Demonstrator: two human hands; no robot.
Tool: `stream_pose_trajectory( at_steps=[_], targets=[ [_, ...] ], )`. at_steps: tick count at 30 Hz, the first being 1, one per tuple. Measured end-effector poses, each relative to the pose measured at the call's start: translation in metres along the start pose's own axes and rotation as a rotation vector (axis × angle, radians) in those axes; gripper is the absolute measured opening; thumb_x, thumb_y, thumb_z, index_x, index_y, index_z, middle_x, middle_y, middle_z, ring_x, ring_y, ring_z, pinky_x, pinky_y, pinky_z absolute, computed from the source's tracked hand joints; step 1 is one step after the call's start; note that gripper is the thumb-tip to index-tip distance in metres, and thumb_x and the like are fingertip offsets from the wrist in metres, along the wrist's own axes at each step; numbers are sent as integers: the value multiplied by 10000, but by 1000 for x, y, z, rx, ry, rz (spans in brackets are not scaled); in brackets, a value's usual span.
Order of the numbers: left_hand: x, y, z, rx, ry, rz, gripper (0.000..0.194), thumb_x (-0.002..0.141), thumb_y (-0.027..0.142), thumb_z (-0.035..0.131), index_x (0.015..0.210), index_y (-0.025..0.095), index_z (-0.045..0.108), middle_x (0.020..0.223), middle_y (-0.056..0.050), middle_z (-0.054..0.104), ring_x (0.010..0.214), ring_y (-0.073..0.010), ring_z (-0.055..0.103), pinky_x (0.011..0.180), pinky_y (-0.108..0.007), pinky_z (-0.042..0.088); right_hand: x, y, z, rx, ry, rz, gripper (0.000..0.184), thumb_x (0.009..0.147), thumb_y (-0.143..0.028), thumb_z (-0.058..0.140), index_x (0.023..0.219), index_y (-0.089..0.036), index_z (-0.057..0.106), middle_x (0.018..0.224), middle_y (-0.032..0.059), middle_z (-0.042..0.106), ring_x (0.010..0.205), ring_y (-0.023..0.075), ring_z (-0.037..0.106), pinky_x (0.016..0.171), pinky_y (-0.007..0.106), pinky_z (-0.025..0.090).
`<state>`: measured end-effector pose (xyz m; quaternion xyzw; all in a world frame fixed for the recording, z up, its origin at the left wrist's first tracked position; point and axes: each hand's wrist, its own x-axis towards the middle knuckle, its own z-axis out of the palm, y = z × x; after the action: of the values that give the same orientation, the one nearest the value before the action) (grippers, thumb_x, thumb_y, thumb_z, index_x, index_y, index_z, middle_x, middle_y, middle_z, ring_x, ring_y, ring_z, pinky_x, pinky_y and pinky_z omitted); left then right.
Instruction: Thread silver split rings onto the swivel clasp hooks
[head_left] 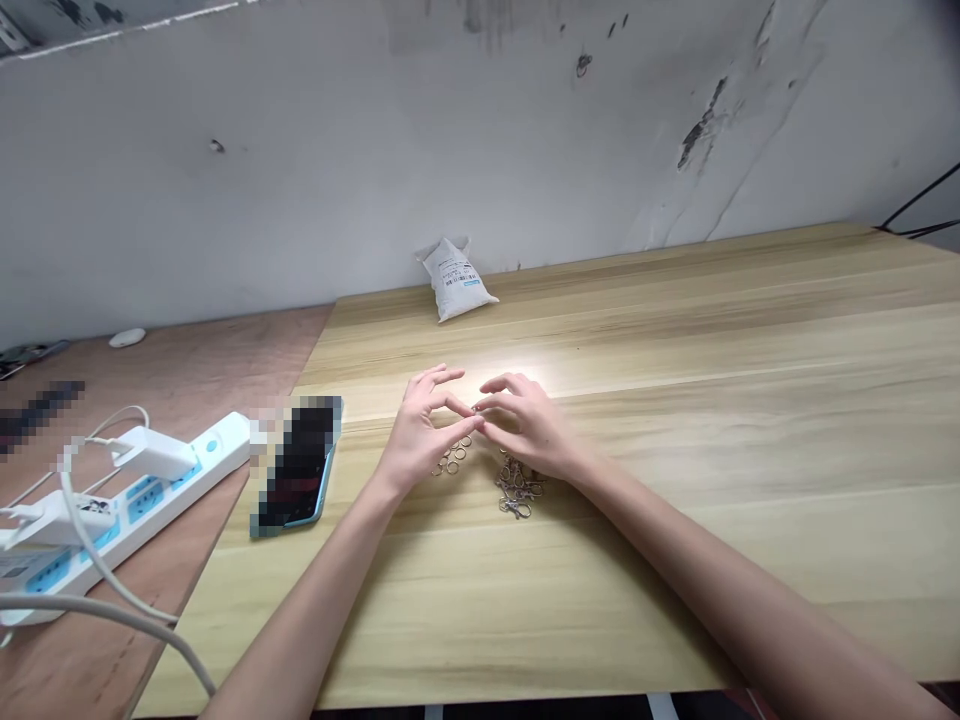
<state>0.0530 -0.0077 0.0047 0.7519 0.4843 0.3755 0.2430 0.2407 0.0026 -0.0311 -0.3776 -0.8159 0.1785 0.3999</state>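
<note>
Left hand: bare, fingers curled, pinched closed against the right; anything held too small to tell.
Right hand: curled, same closed pinch.
Metal rings: small shiny loops, loose, below left hand.
Lobster clasps: tangled metal heap, just beside rings.
Tabletop: pale wood grain.
</note>
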Motion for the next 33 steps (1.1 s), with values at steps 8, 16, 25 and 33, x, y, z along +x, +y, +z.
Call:
stream_pose_trajectory(
  at_steps=[8, 16, 25, 33],
  targets=[
    [0, 1, 2, -25, 65, 1, 99, 776, 299, 742, 716, 233, 699, 1259, -47, 624, 1328, -261, 422, 1121, -511, 322, 0, -3, 9, -54, 29, -62, 132, 899, -176, 554, 942, -227, 668, 1023, 77, 639, 981, 220, 571, 828, 380, 399],
    [3, -5, -3, -103, 29, -111, 187, 743, 373, 773, 867, 242, 725, 1257, -68, 623, 1273, -268, 492, 1084, -514, 369, -1, -7, 1, -139, 29, -102, 172, 952, -191, 485, 999, -237, 643, 1068, 81, 622, 1007, 212, 567, 865, 378, 380],
    [2, -10, -6, -441, -136, -280, 215, 704, 364, 804, 783, 182, 720, 1307, -126, 583, 1204, -292, 580, 981, -467, 499, -1, -7, -1, -140, 13, -122, 158, 966, -236, 485, 958, -235, 643, 1067, 79, 619, 1020, 216, 563, 862, 379, 373],
    [5, -9, -14, -422, -237, -254, 210, 746, 384, 769, 894, 234, 772, 1312, -121, 582, 1241, -296, 552, 975, -450, 523, -2, -8, -3, -71, -57, -104, 109, 950, -220, 498, 974, -227, 605, 1067, 72, 615, 1023, 207, 553, 855, 366, 375]
  ],
)
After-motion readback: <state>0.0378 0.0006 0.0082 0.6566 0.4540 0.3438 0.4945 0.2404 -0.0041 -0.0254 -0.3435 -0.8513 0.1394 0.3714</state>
